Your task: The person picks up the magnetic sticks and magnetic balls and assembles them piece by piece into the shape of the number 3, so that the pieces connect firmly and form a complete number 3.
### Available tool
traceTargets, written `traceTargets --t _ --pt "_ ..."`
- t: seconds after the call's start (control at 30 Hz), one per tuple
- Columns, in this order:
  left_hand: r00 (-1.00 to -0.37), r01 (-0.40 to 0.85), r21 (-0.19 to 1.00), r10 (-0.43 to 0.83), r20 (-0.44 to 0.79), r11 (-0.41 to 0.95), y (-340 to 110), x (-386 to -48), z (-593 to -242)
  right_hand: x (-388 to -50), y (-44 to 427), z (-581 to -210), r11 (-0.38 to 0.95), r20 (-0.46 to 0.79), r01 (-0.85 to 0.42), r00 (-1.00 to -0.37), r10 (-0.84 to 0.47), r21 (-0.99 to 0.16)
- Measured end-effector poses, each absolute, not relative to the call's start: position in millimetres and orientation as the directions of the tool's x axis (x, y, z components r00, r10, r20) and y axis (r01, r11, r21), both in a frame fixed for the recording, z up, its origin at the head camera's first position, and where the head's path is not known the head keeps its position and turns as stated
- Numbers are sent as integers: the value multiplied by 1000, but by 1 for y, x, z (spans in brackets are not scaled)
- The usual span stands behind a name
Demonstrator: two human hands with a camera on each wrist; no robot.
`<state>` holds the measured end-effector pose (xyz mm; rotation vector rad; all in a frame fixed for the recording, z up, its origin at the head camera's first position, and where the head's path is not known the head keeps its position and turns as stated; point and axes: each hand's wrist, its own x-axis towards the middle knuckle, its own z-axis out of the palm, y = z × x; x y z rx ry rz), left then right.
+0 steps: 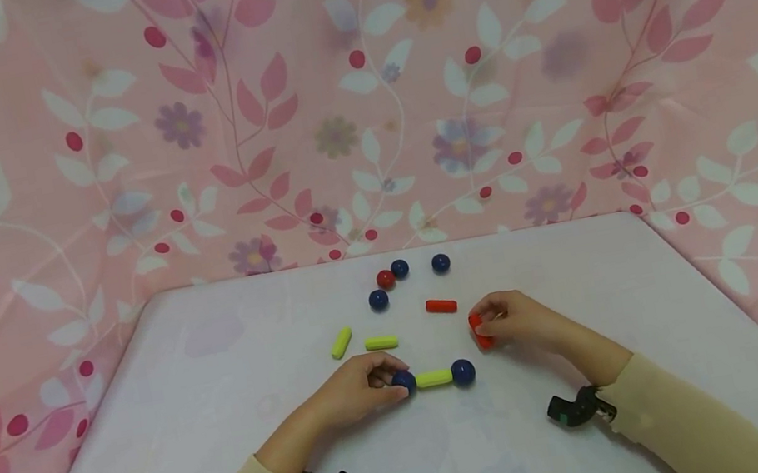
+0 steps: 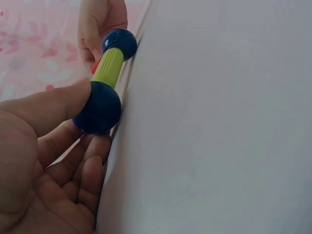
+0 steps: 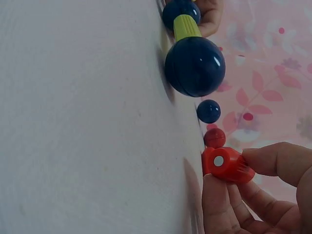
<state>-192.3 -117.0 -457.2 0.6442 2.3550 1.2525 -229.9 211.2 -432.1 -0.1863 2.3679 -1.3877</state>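
A yellow-green magnetic rod (image 1: 434,379) joins two dark blue balls in a dumbbell shape low over the white table. My left hand (image 1: 356,388) pinches the left blue ball (image 2: 100,109) between thumb and fingers. The right blue ball (image 1: 463,372) is at the free end, pointing toward my other side. To its upper right, my right hand (image 1: 515,318) pinches a red magnetic rod (image 1: 482,331). In the right wrist view, this red rod (image 3: 229,164) shows a silvery round end. The rod and the blue ball are apart.
Behind the hands lie another red rod (image 1: 441,307) and two yellow-green rods (image 1: 341,343). Farther back are a red ball (image 1: 385,279) and three blue balls (image 1: 440,264). A pink floral cloth (image 1: 356,105) hangs behind the white table (image 1: 219,366).
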Motion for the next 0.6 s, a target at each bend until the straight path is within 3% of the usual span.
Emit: traceTargets --t 0.6 --pt "-814 207 847 566 -128 489 -116 -191 -454 -228 185 -439 463 -261 110 -925 -277 -879"
